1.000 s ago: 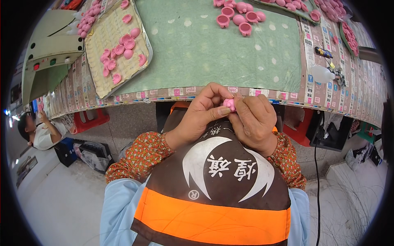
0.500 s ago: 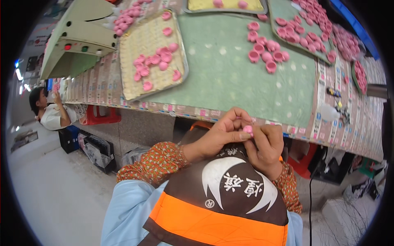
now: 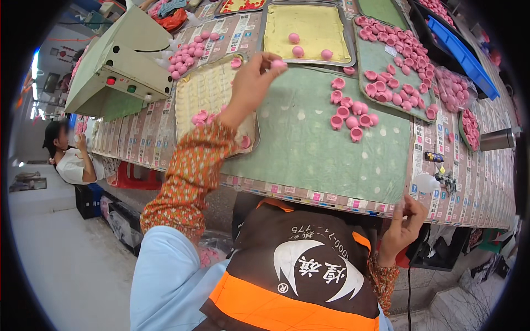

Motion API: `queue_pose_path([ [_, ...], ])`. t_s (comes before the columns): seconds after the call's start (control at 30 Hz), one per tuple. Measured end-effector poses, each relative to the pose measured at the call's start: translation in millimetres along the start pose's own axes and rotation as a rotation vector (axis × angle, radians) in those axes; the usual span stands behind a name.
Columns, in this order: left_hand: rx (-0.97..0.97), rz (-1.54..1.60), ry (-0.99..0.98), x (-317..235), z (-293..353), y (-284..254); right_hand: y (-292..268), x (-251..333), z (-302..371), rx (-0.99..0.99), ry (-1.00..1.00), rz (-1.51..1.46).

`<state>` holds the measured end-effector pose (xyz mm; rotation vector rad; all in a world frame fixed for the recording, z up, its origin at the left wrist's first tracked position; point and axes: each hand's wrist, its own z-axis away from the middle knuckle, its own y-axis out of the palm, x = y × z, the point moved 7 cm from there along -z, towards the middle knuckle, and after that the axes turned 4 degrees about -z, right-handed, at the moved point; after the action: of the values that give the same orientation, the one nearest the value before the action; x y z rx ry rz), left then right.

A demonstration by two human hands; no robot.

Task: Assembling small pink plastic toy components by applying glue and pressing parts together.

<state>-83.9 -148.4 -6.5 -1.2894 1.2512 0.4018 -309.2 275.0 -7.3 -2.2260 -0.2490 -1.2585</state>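
My left hand (image 3: pixel 251 83) is reached out over the far part of the table, closed on a small pink ball (image 3: pixel 279 64) at its fingertips. Just beyond that ball is a metal tray lined in yellow (image 3: pixel 303 25), with a few pink balls (image 3: pixel 298 52) on it. My right hand (image 3: pixel 406 226) hovers at the table's near edge, fingers loosely bent and nothing visible between them. Pink half-shells and balls (image 3: pixel 353 116) lie in a group on the green cloth (image 3: pixel 309 143). A cream-lined tray (image 3: pixel 190 110) with pink pieces is partly hidden behind my left forearm.
At the left stands a pale machine with coloured buttons (image 3: pixel 124 71); loose pink balls (image 3: pixel 187 55) lie beside it. A green tray (image 3: pixel 367 91) of pink half-shells sits at the far right, near a blue crate (image 3: pixel 464 55). A white bottle (image 3: pixel 426 183) stands near the right edge.
My hands, together over my lap with a pink piece, have parted. The left has gone forward to the yellow-lined tray with a pink ball; the right has moved right and down.
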Motion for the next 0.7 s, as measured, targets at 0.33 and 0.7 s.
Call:
queue_pose_path([
  [0.33,-0.071,-0.711,0.295,32,-87,9,-50,-73,-21,-0.208,0.210,0.098],
  [0.7,0.056,-0.278,0.123,15,-10,-43,-37,-92,-57,-0.122,0.212,0.067],
])
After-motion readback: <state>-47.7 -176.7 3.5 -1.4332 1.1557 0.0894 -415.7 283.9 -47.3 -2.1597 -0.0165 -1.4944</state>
